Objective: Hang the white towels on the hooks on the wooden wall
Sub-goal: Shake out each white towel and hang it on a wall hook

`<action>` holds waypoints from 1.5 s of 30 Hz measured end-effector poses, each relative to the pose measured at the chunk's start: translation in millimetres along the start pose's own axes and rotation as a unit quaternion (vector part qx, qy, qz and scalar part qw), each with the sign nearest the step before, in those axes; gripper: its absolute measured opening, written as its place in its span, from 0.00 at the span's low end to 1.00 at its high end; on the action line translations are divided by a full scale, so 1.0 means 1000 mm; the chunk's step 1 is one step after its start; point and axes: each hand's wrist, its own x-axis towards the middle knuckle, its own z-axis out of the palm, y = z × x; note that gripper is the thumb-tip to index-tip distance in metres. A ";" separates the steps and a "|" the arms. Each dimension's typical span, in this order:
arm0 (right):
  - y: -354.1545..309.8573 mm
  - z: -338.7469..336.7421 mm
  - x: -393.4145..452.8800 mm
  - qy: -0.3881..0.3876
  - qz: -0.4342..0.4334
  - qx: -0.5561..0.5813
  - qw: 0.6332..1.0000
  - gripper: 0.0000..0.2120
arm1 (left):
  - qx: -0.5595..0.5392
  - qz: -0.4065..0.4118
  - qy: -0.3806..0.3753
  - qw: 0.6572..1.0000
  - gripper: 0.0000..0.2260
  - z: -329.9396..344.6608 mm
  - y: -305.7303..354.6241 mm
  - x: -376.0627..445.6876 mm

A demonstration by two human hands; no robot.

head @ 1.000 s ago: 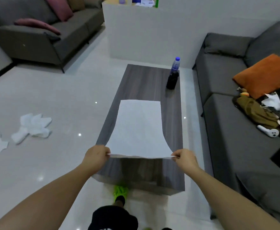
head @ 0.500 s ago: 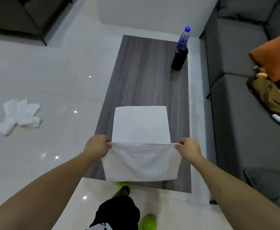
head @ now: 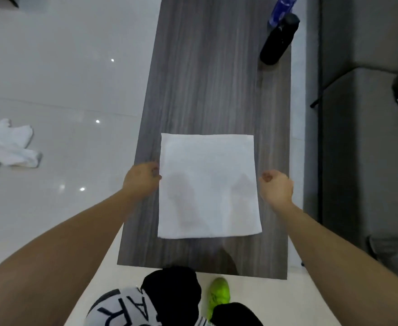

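Note:
A white towel (head: 208, 184) lies folded flat on the near half of the dark wood-grain coffee table (head: 217, 78). My left hand (head: 144, 178) rests at the towel's left edge with its fingers curled, touching the edge. My right hand (head: 275, 187) is a loose fist just off the towel's right edge, with a small gap between them and nothing in it. A crumpled white towel (head: 7, 147) lies on the floor to the left. No hooks or wooden wall are in view.
A black bottle (head: 278, 38) stands at the table's far right, with a blue-capped bottle (head: 281, 8) behind it. A grey sofa (head: 358, 137) runs along the right side. Glossy white floor (head: 63, 78) lies to the left. My green shoe (head: 219, 295) is by the table's near edge.
The lifted near edge of the towel has been carried forward and laid down, so the towel is now folded in half. My right hand has let go. The view has tilted further down.

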 end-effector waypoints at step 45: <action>-0.191 -0.120 -0.343 -0.118 -0.462 0.146 0.867 0.04 | -0.148 -0.066 0.415 0.895 0.24 -0.181 -0.115 -0.464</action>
